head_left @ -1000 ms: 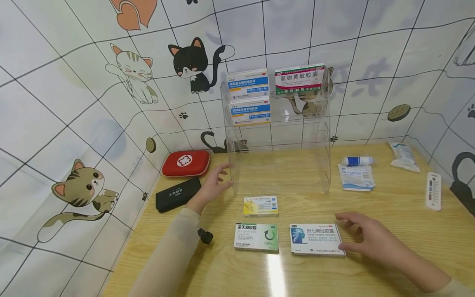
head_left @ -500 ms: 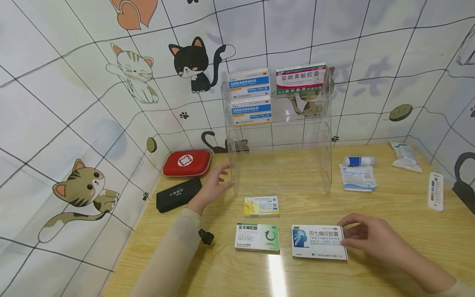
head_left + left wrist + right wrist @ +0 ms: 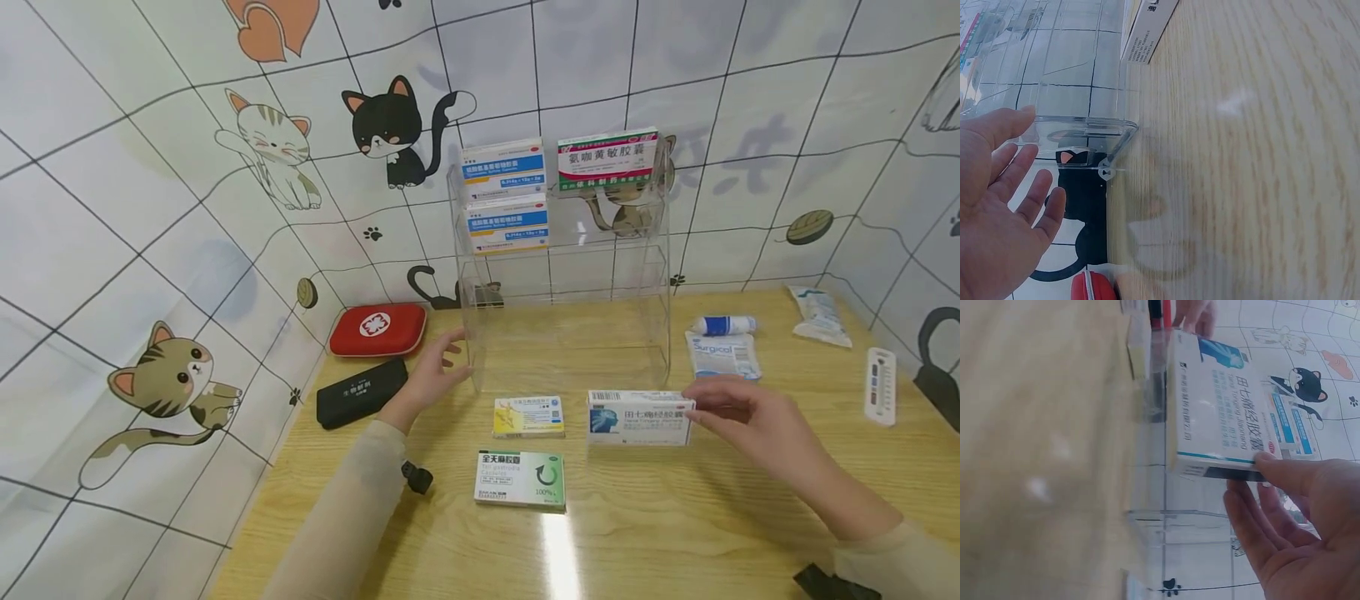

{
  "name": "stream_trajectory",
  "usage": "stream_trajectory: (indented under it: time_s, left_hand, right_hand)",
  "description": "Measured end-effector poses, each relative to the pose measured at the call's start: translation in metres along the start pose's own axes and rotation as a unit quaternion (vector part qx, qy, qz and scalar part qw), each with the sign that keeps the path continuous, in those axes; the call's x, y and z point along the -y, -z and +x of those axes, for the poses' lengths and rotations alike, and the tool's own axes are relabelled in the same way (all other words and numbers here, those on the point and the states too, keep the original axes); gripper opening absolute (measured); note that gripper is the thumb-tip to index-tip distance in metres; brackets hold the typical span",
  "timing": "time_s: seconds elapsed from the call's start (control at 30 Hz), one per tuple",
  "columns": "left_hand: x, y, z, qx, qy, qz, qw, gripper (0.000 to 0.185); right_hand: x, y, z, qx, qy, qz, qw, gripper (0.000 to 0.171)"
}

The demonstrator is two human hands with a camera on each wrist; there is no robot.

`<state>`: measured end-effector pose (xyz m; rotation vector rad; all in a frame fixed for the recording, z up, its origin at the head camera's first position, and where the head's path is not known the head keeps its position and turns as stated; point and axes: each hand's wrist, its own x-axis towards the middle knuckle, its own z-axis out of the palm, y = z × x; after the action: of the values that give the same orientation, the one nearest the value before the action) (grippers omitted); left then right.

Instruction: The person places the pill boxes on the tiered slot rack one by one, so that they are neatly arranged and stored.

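Note:
My right hand (image 3: 697, 407) pinches the right end of a white and blue medicine box (image 3: 639, 415) and holds it above the table, in front of a clear acrylic rack (image 3: 645, 283). In the right wrist view the box (image 3: 1222, 406) is held between the thumb and fingers of my right hand (image 3: 1260, 487). My left hand (image 3: 442, 362) is open, its fingers against the rack's lower left corner. The left wrist view shows that open hand (image 3: 1016, 187) beside the rack's clear edge (image 3: 1085, 128). A yellow box (image 3: 528, 416) and a green and white box (image 3: 519, 480) lie on the table.
The rack's top shelves hold two blue boxes (image 3: 504, 193) and a red and green box (image 3: 606, 158). A red first-aid pouch (image 3: 377, 328) and black case (image 3: 360, 392) lie at the left. A surgical packet (image 3: 722, 357), bandage roll (image 3: 723, 325) and thermometer (image 3: 879, 386) lie at the right.
My right hand closed on the white and blue box, lifted it off the table and carried it up toward the rack. The left hand stayed at the rack.

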<state>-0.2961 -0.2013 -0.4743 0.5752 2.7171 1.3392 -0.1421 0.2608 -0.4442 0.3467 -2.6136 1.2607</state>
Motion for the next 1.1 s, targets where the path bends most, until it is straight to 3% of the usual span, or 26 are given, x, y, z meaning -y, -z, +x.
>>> stream_trajectory:
  time_s: [0.5,0.63,0.87,1.1]
  left_hand:
    - [-0.004,0.001,-0.003,0.003,0.006,-0.020,0.9998,0.065]
    - [-0.004,0.001,-0.002,0.003,0.008,-0.017,0.9998,0.065]
    - [-0.003,0.000,-0.001,0.005,0.008,-0.016,0.9998,0.064]
    - [-0.004,0.001,-0.002,0.006,0.010,-0.012,0.9999,0.065]
  right_hand:
    - [0.063,0.042,0.123,-0.138,0.027,-0.017,0.990,0.029]
    - [0.076,0.052,0.157,-0.175,0.046,0.016,0.983,0.029]
    - [0.081,0.064,0.206,-0.225,0.074,0.072,0.969,0.030]
    - [0.072,0.062,0.230,-0.228,0.073,0.063,0.969,0.028]
